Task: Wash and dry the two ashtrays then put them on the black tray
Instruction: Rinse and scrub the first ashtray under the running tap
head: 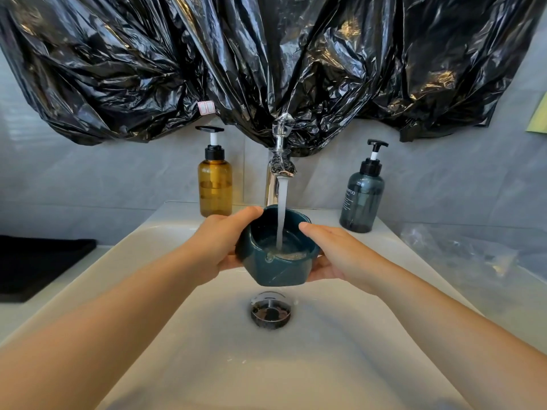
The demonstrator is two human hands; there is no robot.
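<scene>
A dark teal ashtray (276,269) is held over the white sink (177,335), directly under the chrome tap (278,173). Water runs from the tap into its bowl, which holds some water. My left hand (220,247) grips the ashtray's left side with the thumb along the rim. My right hand (334,255) cups its right side from below, thumb at the rim. The black tray (35,264) lies on the counter at the far left. Only one ashtray is in view.
An amber pump bottle (215,184) stands left of the tap and a dark grey pump bottle (361,199) right of it. The sink drain (270,310) is below the ashtray. Black plastic sheeting (266,60) hangs over the wall. Clear plastic wrap (473,255) lies on the right counter.
</scene>
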